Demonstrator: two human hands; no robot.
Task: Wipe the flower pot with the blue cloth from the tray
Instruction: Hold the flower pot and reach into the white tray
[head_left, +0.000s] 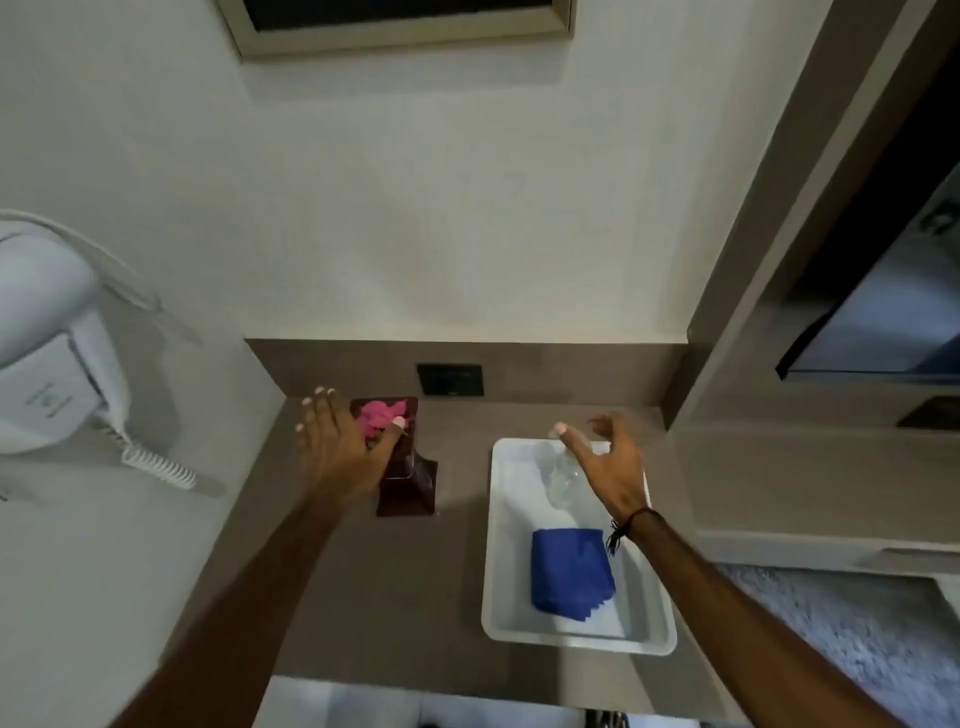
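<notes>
View from a head-worn camera looking down at a grey-brown countertop set in a corner against a white wall. Two bare forearms reach forward over it.

The left hand is spread open, fingers apart and extended, palm down. It hovers over the left side of a dark maroon flower pot, which stands on the counter near the back wall. Pink flowers show at the top of the pot, and the thumb lies across them. Whether the hand actually touches the pot cannot be told; it grips nothing.

To the right of the pot, well apart from it, sits a white rectangular tray. A folded blue cloth lies in the near half of the tray, untouched by either hand. In the far half lies a clear, blurred object, possibly a plastic bottle.

The right hand hangs above the far end of the tray, over the clear object. Its fingers are loosely curled and half open, and it holds nothing that can be seen. A dark string bracelet circles the right wrist.

On the back panel behind the pot is a black wall socket. At far left a white wall-mounted hair dryer with a coiled cord hangs on the wall. At right stands a grey-brown cabinet.
</notes>
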